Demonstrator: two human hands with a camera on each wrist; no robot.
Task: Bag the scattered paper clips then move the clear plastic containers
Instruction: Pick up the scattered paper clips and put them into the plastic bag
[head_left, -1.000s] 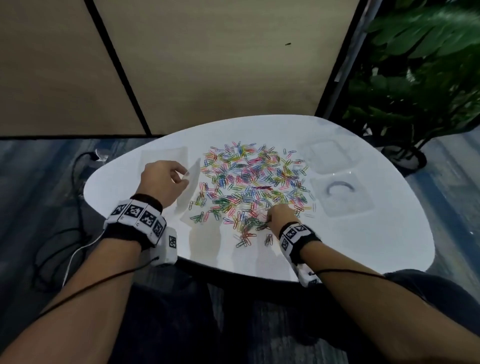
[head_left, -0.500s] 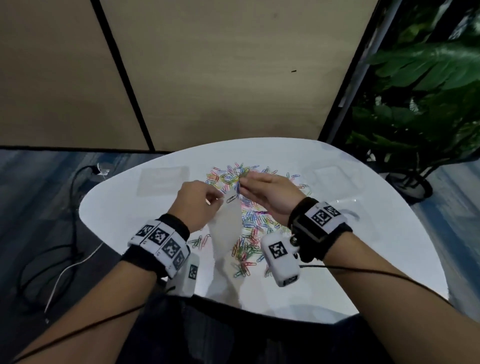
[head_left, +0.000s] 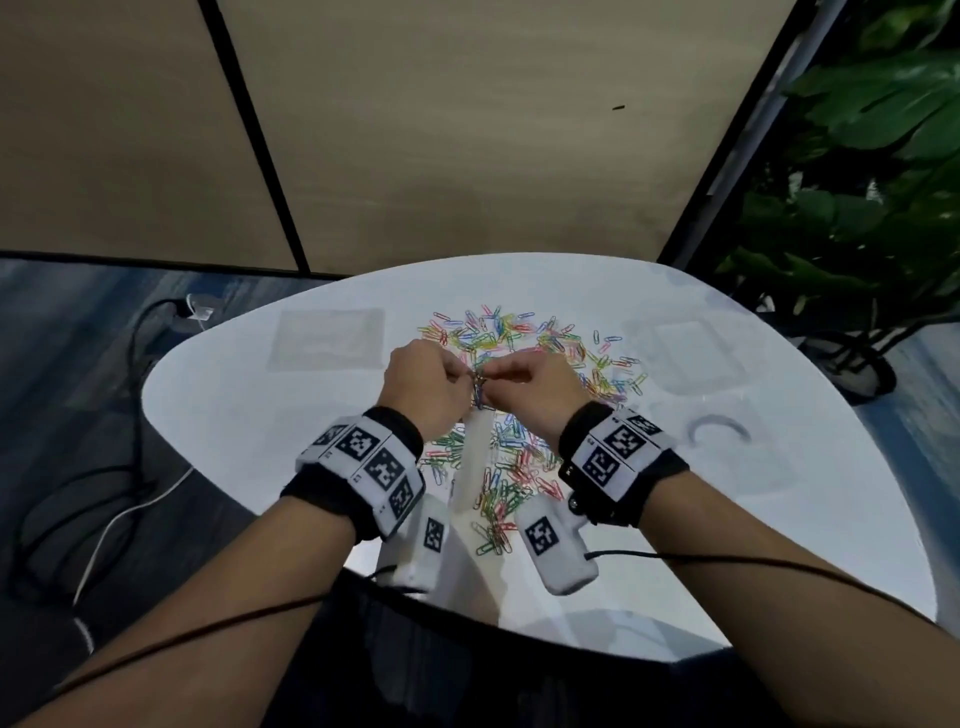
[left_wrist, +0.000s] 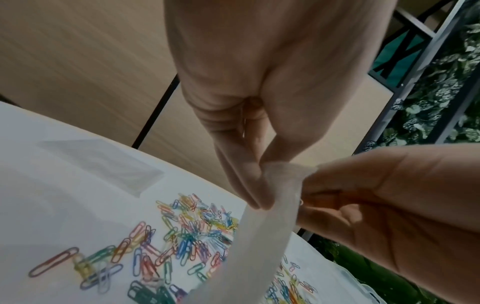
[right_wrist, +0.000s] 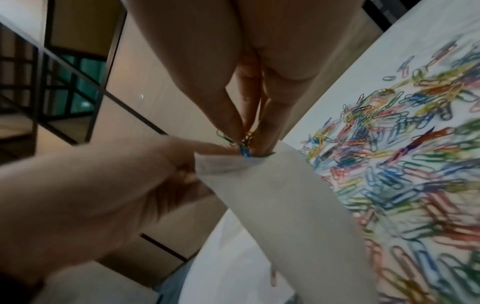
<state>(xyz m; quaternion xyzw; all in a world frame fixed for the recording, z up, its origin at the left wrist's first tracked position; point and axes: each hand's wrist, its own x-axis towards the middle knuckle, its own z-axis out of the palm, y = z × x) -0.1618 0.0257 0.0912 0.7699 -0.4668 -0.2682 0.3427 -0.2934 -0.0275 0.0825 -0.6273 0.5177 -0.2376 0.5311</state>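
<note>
Paper clips (head_left: 511, 395): scattered in a colourful heap across the middle of the desk (head_left: 249, 410); a small bunch pinched at the bag mouth.
Bag (head_left: 475, 457): clear, held up above the heap, mouth uppermost, lower end trailing toward the near edge.
Left grip (head_left: 423, 387): fingers clamped on the bag's top edge.
Right grip (head_left: 535, 387): fingertips clamped on the small bunch of clips, touching the bag mouth.
Clear containers (head_left: 691, 358): toward the right edge, beside the heap.
Spare bag (head_left: 327, 338): flat, far left of the heap.
Plant (head_left: 872, 208): beyond the right edge.
</note>
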